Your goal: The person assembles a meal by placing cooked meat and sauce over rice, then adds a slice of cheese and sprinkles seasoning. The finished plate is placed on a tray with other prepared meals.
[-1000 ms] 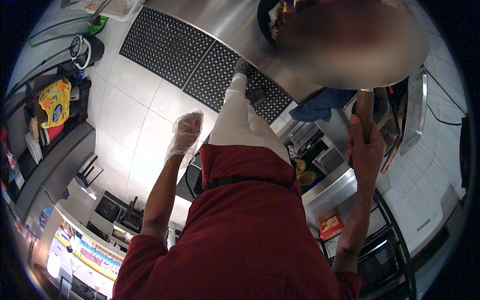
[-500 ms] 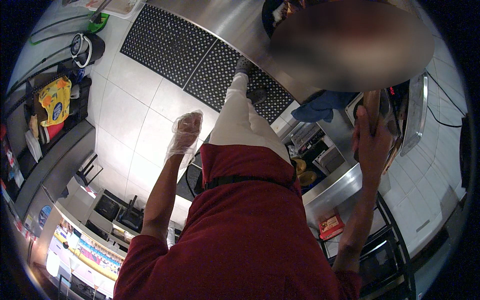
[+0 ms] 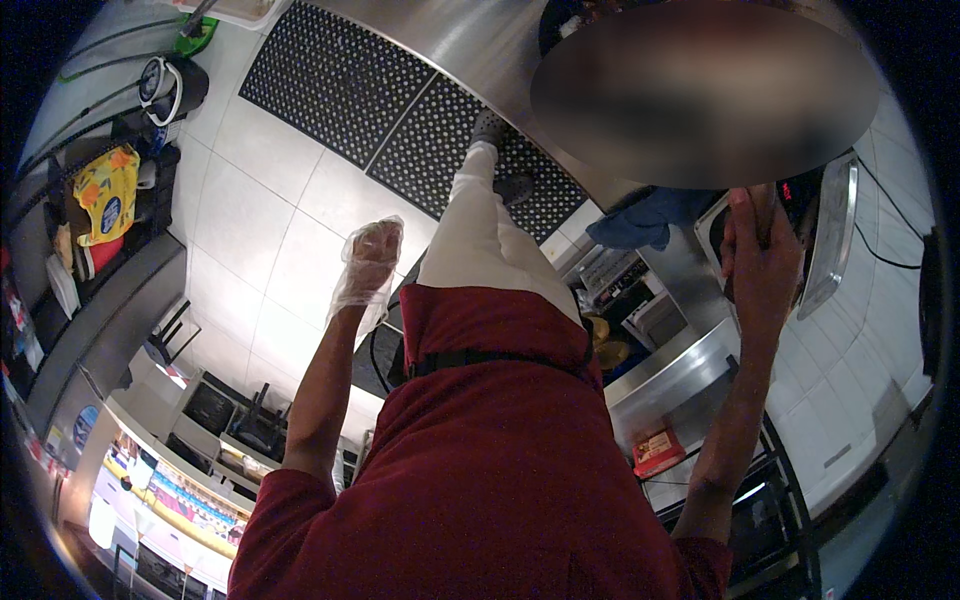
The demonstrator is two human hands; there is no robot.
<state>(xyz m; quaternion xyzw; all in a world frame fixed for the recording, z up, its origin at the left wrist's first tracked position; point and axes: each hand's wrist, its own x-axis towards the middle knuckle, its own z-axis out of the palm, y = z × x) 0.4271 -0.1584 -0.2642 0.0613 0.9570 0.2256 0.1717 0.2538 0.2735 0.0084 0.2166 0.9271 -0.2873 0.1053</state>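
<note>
Handle (image 3: 764, 213) in right grip (image 3: 765, 268) (ungloved)

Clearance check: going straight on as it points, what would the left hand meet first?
Probably the steel counter: the line from the left hand crosses the black floor mats, which look well below it, then reaches the counter. Depth is unclear from this view.

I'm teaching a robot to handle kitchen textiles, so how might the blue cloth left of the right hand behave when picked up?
The blue cloth would probably be floppy, since it lies in loose, uneven folds. Pushed, it would likely bunch further rather than roll, being already crumpled. It may be light, but whether it is damp can't be told.
</note>
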